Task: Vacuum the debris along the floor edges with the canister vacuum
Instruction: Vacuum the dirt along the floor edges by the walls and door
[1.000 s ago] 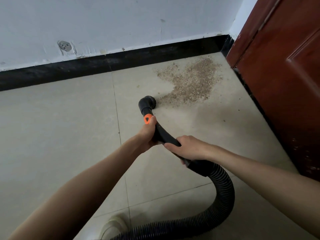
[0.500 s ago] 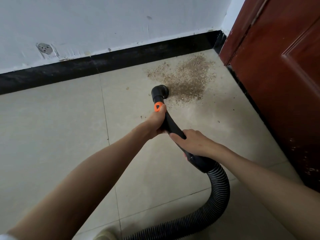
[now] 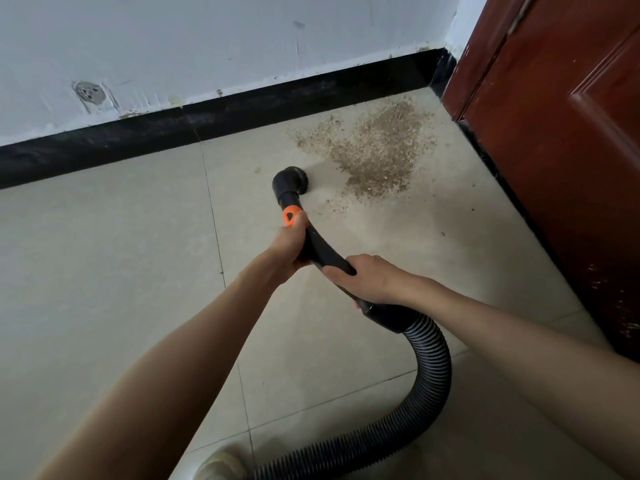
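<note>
Pale floor tiles [image 3: 104, 258] with thin grout lines meet a black skirting board [image 3: 221, 123] beneath a scuffed white wall [image 3: 207, 39]; a reddish-brown door [image 3: 561, 140] stands at the right. Brown debris [image 3: 377, 150] lies scattered in the corner between skirting and door. Just beside its near edge sits the round brush nozzle [image 3: 289, 183] of the vacuum wand [image 3: 323, 252]. Left hand [image 3: 289, 245] fingers curl round the wand below an orange button [image 3: 291, 215]; right hand [image 3: 369, 280] fingers wrap it above the ribbed hose [image 3: 429, 368].
</note>
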